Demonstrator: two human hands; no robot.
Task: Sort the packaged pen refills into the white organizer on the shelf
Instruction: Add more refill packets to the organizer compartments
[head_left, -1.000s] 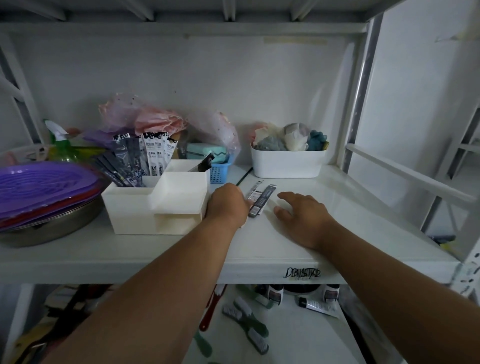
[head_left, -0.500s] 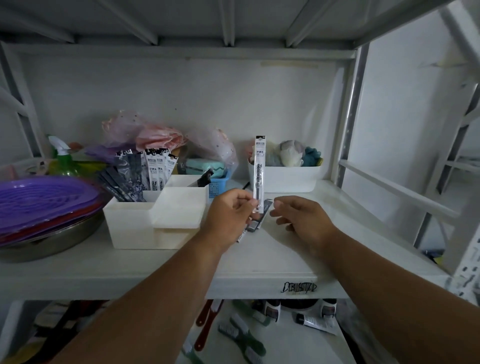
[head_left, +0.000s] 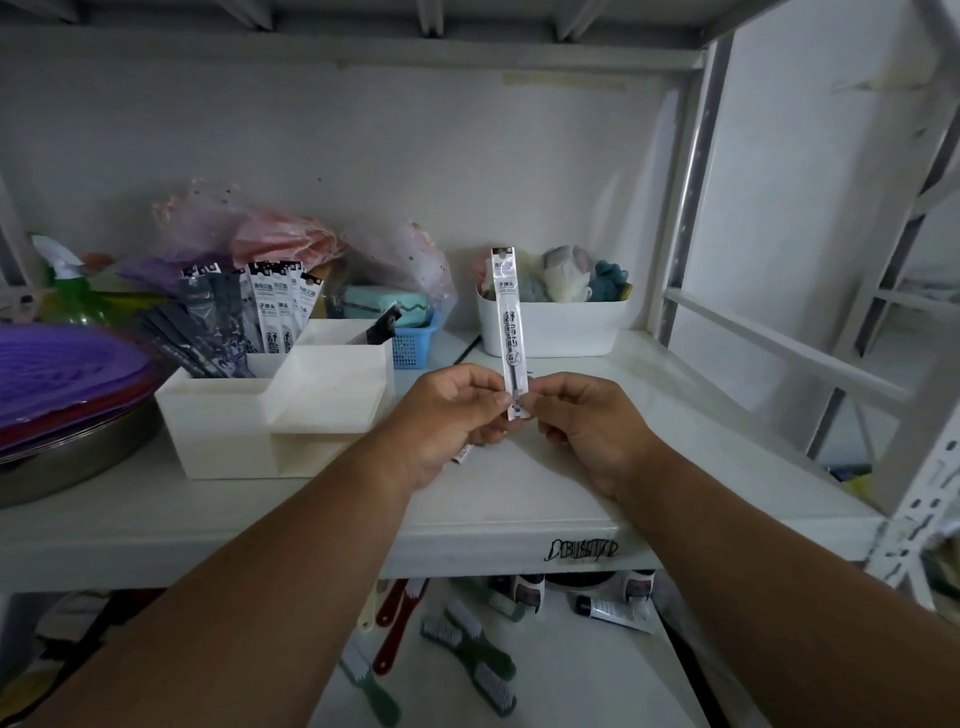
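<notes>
Refill packet (head_left: 510, 332), slim, clear, white-labelled, upright between left hand (head_left: 451, 415) and right hand (head_left: 587, 421)

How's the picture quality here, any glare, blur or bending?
Head view: dim, flat light with soft shadows under the hands; no strong glare. Wide-angle bending bows the shelf frame at the edges. The upright refill packet is sharp enough to show print, though too small to read.

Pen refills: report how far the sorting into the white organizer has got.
Done: dark and white packets already stand in the white organizer's rear compartment, the sorted refills. In hand: one white refill packet, upright, pinched at its lower end by the left hand and right hand. Left: at least one packet end shows under the left hand; others could be hidden.
</notes>
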